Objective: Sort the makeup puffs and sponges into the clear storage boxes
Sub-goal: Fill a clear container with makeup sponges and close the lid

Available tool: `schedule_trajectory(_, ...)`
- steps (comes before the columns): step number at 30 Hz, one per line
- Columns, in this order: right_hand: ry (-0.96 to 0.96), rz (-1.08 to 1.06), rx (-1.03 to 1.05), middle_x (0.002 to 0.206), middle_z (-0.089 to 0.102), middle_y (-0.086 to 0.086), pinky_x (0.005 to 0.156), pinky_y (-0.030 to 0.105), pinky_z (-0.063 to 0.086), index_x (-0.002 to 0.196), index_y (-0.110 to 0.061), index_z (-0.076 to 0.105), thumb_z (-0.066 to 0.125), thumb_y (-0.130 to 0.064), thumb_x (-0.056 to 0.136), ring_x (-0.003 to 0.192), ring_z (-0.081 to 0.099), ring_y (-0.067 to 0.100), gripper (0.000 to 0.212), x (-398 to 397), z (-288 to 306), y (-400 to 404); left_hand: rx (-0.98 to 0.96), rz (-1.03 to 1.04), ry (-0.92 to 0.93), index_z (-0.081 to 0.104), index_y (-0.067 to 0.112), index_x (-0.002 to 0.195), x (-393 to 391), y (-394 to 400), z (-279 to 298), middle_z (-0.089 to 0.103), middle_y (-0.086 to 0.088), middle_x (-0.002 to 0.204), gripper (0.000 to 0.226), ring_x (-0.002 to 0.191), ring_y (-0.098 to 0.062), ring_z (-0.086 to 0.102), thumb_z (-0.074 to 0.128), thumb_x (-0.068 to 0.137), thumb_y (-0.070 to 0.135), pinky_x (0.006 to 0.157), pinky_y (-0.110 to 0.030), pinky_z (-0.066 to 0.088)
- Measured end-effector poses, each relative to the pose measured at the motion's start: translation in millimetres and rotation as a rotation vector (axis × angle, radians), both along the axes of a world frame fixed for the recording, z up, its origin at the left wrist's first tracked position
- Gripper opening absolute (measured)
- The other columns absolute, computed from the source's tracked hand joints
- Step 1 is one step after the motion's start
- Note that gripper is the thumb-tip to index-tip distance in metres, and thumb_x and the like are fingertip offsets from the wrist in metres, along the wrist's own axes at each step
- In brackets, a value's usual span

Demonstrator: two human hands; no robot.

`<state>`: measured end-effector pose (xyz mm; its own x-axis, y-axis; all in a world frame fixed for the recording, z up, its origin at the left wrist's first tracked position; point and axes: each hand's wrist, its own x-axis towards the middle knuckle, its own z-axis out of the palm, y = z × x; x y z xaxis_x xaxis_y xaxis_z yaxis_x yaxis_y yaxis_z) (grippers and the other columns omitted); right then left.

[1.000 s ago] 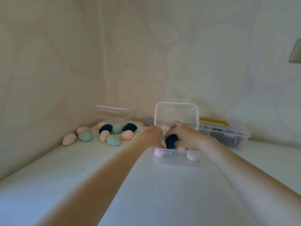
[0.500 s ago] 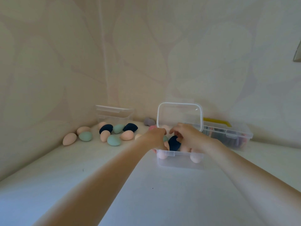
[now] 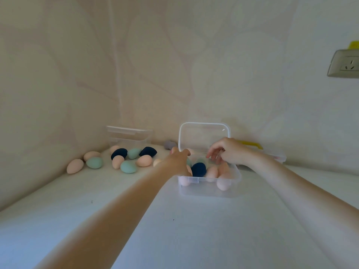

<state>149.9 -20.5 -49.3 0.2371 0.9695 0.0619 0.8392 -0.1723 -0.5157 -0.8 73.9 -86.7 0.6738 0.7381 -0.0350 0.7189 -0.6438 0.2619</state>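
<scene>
A clear storage box [image 3: 208, 188] stands in the middle of the white surface with its lid [image 3: 204, 135] raised at the back. Inside lie a navy sponge [image 3: 198, 169] and several peach sponges [image 3: 213, 172]. My left hand [image 3: 179, 160] rests at the box's left rim, palm down, with nothing visibly held. Over the box's back half hovers my right hand [image 3: 226, 150], its fingers curled loosely and apart, empty. Loose sponges lie to the left: peach [image 3: 75, 166], mint [image 3: 128, 166], navy [image 3: 119, 153].
A second clear box [image 3: 129, 135] stands in the corner behind the loose sponges. A third box with a yellow handle [image 3: 250, 144] sits behind my right wrist. A grey sponge [image 3: 168, 145] lies by the wall. A wall socket [image 3: 344, 64] is at the upper right.
My right hand has let go of the navy sponge, which now lies in the box, and has risen toward the lid. My left hand shifted slightly back along the rim.
</scene>
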Motion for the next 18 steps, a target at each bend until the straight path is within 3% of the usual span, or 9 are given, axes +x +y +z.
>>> schedule_trajectory(4, 0.050, 0.053, -0.099, 0.099, 0.067, 0.000, 0.089, 0.035, 0.054, 0.077, -0.026, 0.068, 0.037, 0.012, 0.083, 0.090, 0.066, 0.018, 0.050, -18, -9, 9, -0.013, 0.017, 0.019, 0.028, 0.017, 0.144, 0, 0, 1, 0.022, -0.013, 0.142, 0.065, 0.112, -0.029, 0.053, 0.060, 0.087, 0.025, 0.094, -0.032, 0.043)
schedule_trajectory(6, 0.062, 0.060, -0.156, 0.099, 0.070, 0.000, 0.088, 0.037, 0.053, 0.073, -0.032, 0.069, 0.044, 0.004, 0.085, 0.092, 0.066, 0.017, 0.045, -25, -15, 14, -0.007, 0.017, 0.030, 0.029, 0.016, 0.143, 1, -1, 1, 0.023, -0.013, 0.141, 0.063, 0.101, -0.026, 0.051, 0.058, 0.088, 0.026, 0.089, -0.029, 0.043)
schedule_trajectory(10, -0.034, 0.061, -0.167, 0.103, 0.066, 0.003, 0.079, 0.037, 0.054, 0.092, -0.028, 0.068, 0.048, -0.001, 0.087, 0.100, 0.063, 0.025, 0.034, -32, -19, 18, 0.004, 0.019, 0.059, 0.031, 0.015, 0.142, 3, 1, 1, 0.022, -0.013, 0.142, 0.058, 0.096, -0.026, 0.048, 0.054, 0.090, 0.022, 0.082, -0.028, 0.040)
schedule_trajectory(12, -0.051, 0.094, -0.164, 0.109, 0.061, 0.002, 0.069, 0.029, 0.051, 0.106, -0.020, 0.066, 0.051, -0.002, 0.086, 0.100, 0.061, 0.023, 0.031, -30, -19, 14, 0.010, 0.017, 0.066, 0.032, 0.015, 0.142, 4, 2, 0, 0.023, -0.013, 0.141, 0.055, 0.093, -0.026, 0.046, 0.053, 0.091, 0.020, 0.079, -0.028, 0.038)
schedule_trajectory(13, -0.063, 0.116, -0.162, 0.113, 0.059, 0.003, 0.071, 0.026, 0.050, 0.109, -0.015, 0.065, 0.052, -0.001, 0.085, 0.101, 0.059, 0.023, 0.031, -27, -21, 12, 0.013, 0.019, 0.074, 0.033, 0.014, 0.141, 4, 2, 0, 0.023, -0.014, 0.141, 0.055, 0.089, -0.025, 0.045, 0.053, 0.091, 0.019, 0.077, -0.027, 0.038)
schedule_trajectory(16, -0.151, 0.129, -0.135, 0.121, 0.047, 0.004, 0.083, 0.019, 0.044, 0.110, -0.008, 0.063, 0.048, 0.009, 0.084, 0.111, 0.053, 0.026, 0.035, -18, -26, 6, 0.017, 0.016, 0.098, 0.033, 0.012, 0.140, 6, 3, 0, 0.023, -0.015, 0.140, 0.055, 0.080, -0.021, 0.043, 0.055, 0.090, 0.017, 0.076, -0.026, 0.037)
schedule_trajectory(18, -0.221, 0.112, -0.108, 0.114, 0.040, 0.000, 0.071, 0.011, 0.038, 0.109, -0.008, 0.063, 0.044, 0.013, 0.085, 0.109, 0.051, 0.023, 0.038, -14, -28, 7, 0.020, 0.010, 0.109, 0.034, 0.011, 0.139, 7, 3, 1, 0.023, -0.015, 0.141, 0.054, 0.087, -0.023, 0.041, 0.055, 0.090, 0.017, 0.077, -0.027, 0.038)
